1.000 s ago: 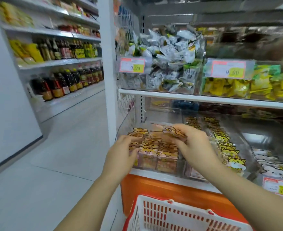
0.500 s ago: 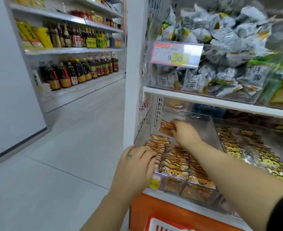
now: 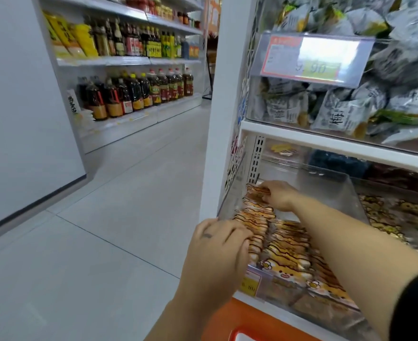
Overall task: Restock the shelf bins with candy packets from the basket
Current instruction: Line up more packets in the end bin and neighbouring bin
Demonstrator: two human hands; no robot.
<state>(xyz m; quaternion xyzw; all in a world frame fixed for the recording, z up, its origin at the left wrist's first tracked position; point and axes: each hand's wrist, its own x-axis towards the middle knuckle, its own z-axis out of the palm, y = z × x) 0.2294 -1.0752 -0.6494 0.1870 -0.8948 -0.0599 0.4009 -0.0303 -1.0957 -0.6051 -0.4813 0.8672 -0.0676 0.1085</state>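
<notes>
I seat the right hand's (image 3: pixel 280 196) pinched candy packet (image 3: pixel 257 190) upright at the bin's (image 3: pixel 326 185) 12 o'clock; left hand (image 3: pixel 215 247), fingers extended, braces the row (image 3: pixel 285 244).

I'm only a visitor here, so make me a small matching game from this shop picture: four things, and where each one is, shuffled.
1 right hand
2 left hand
3 dark bottles
4 grey packets

A on the upper shelf
B on the shelves across the aisle
C at the front of the tiger candy packets
D at the back of that row, pinching one

Pairs: 1-D, 2-C, 3-B, 4-A
</notes>
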